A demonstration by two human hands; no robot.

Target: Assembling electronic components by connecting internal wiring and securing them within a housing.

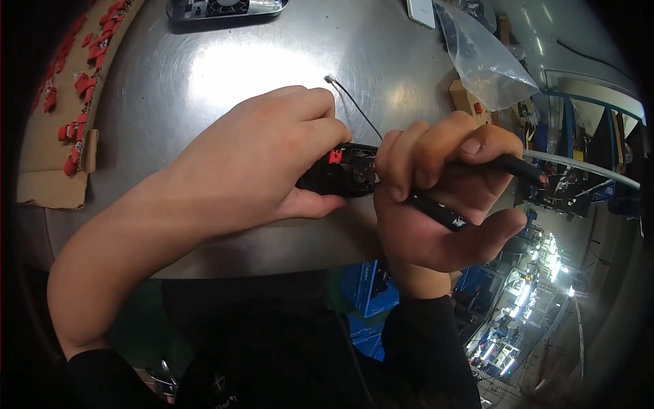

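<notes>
My left hand (272, 146) is closed around a small black plastic housing (320, 178) just above the metal table. A bright red part (335, 156) sits in the housing, near my left fingertips. My right hand (443, 184) grips a pair of black-handled pliers (439, 210), the two handles spread in the palm and fingers. The jaws are hidden by the hand, at the right end of the housing, so I cannot tell whether they touch it. From behind my right fingers a thin black cable (355, 103) runs up to a small connector.
Several red parts (85, 85) lie on cardboard (51, 185) at the left of the metal table (157, 102). A black device with a fan (228, 7) is at the far edge. A clear plastic bag (484, 61) and a white flat object (421, 12) lie far right. Blue boxes (371, 290) stand below the near edge.
</notes>
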